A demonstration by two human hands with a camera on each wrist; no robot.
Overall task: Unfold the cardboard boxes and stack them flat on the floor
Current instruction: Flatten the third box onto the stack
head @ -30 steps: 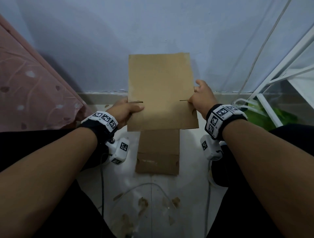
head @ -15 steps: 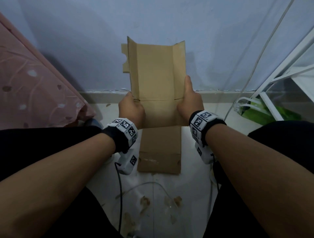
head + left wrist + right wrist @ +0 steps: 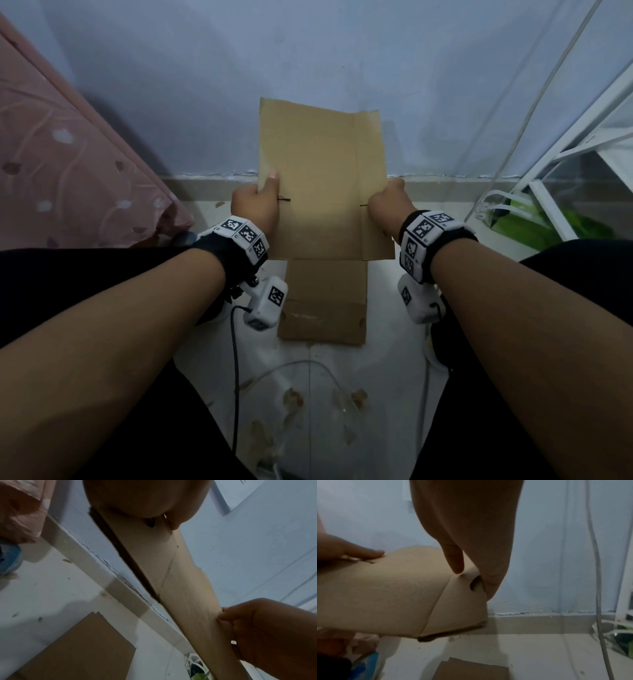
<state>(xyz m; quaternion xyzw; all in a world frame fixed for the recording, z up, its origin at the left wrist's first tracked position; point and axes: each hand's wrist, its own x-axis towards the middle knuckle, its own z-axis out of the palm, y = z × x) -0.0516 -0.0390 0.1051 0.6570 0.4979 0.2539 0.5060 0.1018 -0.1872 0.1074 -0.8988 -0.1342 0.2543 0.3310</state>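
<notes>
I have the cardboard sheet point(image 3: 322, 178) up in the air in front of the wall, held roughly upright, above the flattened cardboard point(image 3: 325, 301) that already lies on the floor point(image 3: 394, 377) between my knees. My left hand point(image 3: 255, 205) pinches the sheet's left edge, thumb on the near face just above a short slit, and my right hand point(image 3: 388, 205) is curled round the right edge beside the matching slit, thumb pressing the near face in the right wrist view. I judge this board light and fairly stiff across its panels but ready to hinge along its creases; a narrow strip on the right side is still angled a little toward me. It should not slip, being dry and matt, though the cut edges and slits could tear if I wrench them. The best hold, I think, is where I have it: both long edges at mid height, so I can pull the panels apart and press the creases flat. Count: one sheet in hand; on the floor one pile, with at least two layers showing at its far corner in the wrist views, though I cannot tell how many exactly
</notes>
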